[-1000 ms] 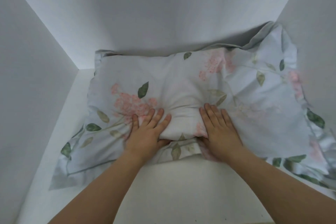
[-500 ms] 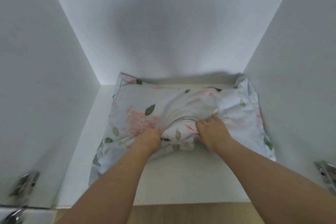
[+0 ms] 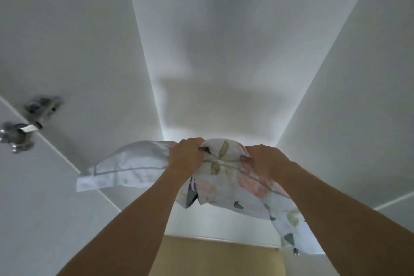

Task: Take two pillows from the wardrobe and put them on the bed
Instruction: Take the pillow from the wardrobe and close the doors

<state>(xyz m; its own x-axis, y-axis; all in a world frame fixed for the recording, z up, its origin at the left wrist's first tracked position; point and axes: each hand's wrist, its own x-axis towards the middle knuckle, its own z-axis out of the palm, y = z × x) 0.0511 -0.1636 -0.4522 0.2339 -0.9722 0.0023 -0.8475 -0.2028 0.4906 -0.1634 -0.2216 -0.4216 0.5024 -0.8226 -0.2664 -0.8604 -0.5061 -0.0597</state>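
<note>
A person's two bare hands hold a floral pillow (image 3: 226,177) up in front of a white wardrobe (image 3: 224,51). The left hand (image 3: 186,158) has its grip clamped on bunched fabric near the pillow's top edge, fingers curled round it. The right hand (image 3: 266,160) grips the same edge just beside it, fingers closed on the cloth. From the grip, a pale corner of the pillow stretches out to the left, and the flowered part hangs down and to the right, below the right forearm. A blurred metal hinge (image 3: 29,125) sits far left of the grip. Below the grip lies a tan wooden floor (image 3: 215,257).
</note>
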